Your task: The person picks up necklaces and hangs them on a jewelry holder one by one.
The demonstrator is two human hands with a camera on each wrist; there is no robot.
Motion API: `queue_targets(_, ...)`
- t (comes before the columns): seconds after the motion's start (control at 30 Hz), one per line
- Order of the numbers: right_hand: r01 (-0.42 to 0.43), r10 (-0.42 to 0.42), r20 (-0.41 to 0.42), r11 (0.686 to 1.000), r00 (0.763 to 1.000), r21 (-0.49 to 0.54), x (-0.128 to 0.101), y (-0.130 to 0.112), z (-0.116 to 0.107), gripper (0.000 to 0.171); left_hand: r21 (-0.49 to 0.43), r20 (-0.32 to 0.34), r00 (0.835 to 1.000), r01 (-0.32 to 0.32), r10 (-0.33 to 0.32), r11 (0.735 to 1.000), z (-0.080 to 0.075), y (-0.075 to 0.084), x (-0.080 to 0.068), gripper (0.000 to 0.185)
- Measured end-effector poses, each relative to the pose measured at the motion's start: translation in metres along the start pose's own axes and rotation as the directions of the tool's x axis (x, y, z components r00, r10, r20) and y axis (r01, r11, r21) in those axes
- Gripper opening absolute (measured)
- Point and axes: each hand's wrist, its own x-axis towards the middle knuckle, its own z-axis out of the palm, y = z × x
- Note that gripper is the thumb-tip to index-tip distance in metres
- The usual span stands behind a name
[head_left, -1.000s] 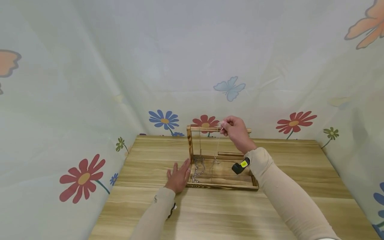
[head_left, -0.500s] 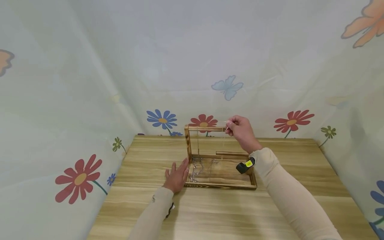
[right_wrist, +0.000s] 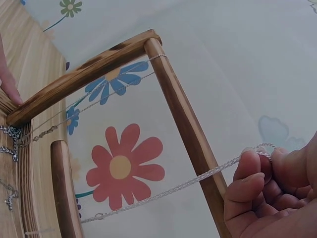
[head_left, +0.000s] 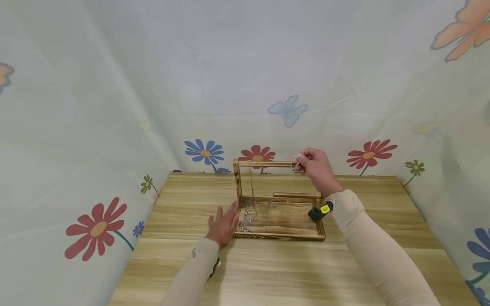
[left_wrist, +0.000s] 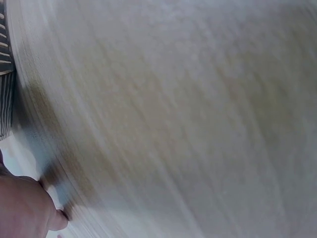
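A wooden jewelry stand (head_left: 237, 182) with a shallow tray base and a raised top bar sits on the table. My right hand (head_left: 317, 169) is at the right part of the bar. Between thumb and forefinger it pinches a silver chain necklace (right_wrist: 163, 192), whose strands cross the bar and hang toward the tray. My left hand (head_left: 223, 224) lies with fingers extended, fingertips right at the tray's left side. Another thin chain (right_wrist: 159, 56) hangs looped over the bar's left end. A bunched silver chain (head_left: 249, 216) lies in the left of the tray.
A lower wooden rod (head_left: 296, 195) runs along the right back of the stand. Another small chain (right_wrist: 10, 199) lies in the tray. Behind the wooden table (head_left: 183, 199) hangs a pale flower-printed curtain (head_left: 229, 85), which also encloses both sides.
My right hand has slid rightward along the top bar, drawing the pinched necklace with it. The left hand keeps its place against the stand. The view has shifted slightly.
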Motion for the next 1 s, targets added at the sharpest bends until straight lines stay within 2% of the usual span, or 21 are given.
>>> queue_targets(0.3, -0.015, 0.015, -0.002, 1.0, 1.0, 0.005, -0.001, 0.001, -0.009, 0.015, -0.005, 0.008, 1.0, 0.008, -0.008, 1.0, -0.001, -0.002, 0.0, 0.053)
queue_targets(0.73, -0.02, 0.019, -0.034, 0.999, 0.999, -0.044, -0.004, 0.005, -0.029, 0.016, -0.004, 0.011, 1.0, 0.017, -0.017, 1.0, 0.003, -0.006, 0.002, 0.053)
queue_targets(1.0, -0.027, 0.025, -0.052, 0.999, 0.998, -0.047, -0.007, 0.005, -0.042, 0.016, 0.003, 0.024, 0.999, 0.025, -0.025, 1.0, 0.002, -0.003, 0.002, 0.054)
